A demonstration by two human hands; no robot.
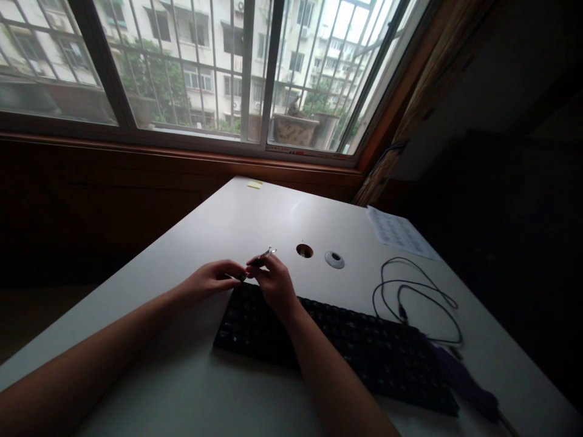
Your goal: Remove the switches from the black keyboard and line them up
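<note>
A black keyboard [364, 346] lies at a slant on the white table, under my right wrist and forearm. My left hand [218, 276] is at its far left corner, with thumb and fingertips pinched on a small dark piece [243, 277] that looks like a keycap. My right hand [276, 282] meets it there, its fingertips touching or very near the same piece. Held in my right hand is a keycap puller [259, 261], dark in the body, with thin shiny wire ends pointing up and away. The fingers hide part of both small things.
Right of the keyboard lies a looped black cable [405, 282], with a purple long-shaped thing [469, 382] by the keyboard's right end. Farther back are a round table hole [305, 250], its grey cover [334, 260], a printed sheet [401, 233] and a yellow note [254, 184]. A barred window stands behind.
</note>
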